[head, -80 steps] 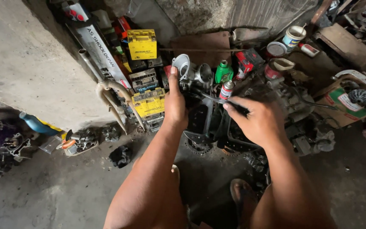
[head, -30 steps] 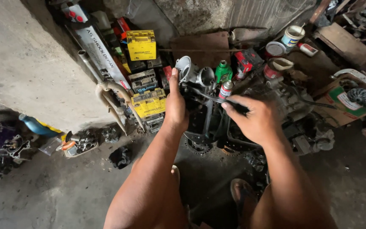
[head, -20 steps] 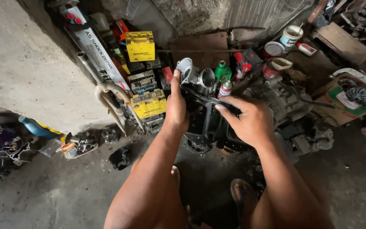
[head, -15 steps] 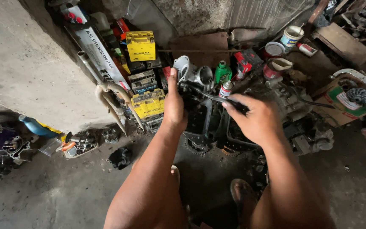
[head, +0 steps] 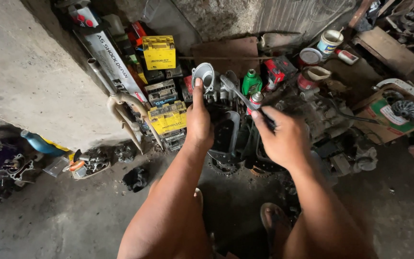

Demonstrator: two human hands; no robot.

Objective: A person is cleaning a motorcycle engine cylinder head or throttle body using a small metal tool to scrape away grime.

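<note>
- Carburettor [head: 212,85], a grey metal body with a round open mouth at its upper left, sits at the centre of the view above a dark engine part [head: 226,136] on the floor.
- Left hand [head: 200,122] closes on the carburettor from below, thumb stretched up along its left side toward the round mouth; the grip is firm and wraps the body.
- Right hand [head: 281,139] is clenched on the dark handle of a screwdriver [head: 243,98]. The shaft runs up and to the left, and its tip meets the carburettor's upper right side.
- Long axis of the tool lies diagonally, from lower right at the fist to upper left at the carburettor. The carburettor therefore lies up and left of the right grip, and directly above the left grip, which is the nearer hand.
- Green bottle [head: 251,81] and a small spray can [head: 255,100] stand just beside the shaft on its right; whether the shaft touches them cannot be told.
- Yellow boxes [head: 167,117] and other stacked parts crowd the left side of the carburettor, near the left hand.
- Grey engine casing [head: 315,112] lies close on the right, behind the right hand.
- Open room exists mainly toward the person, over the bare concrete floor [head: 63,220] below and left of the forearms.
- Concrete wall [head: 25,76] bounds the space at upper left.
</note>
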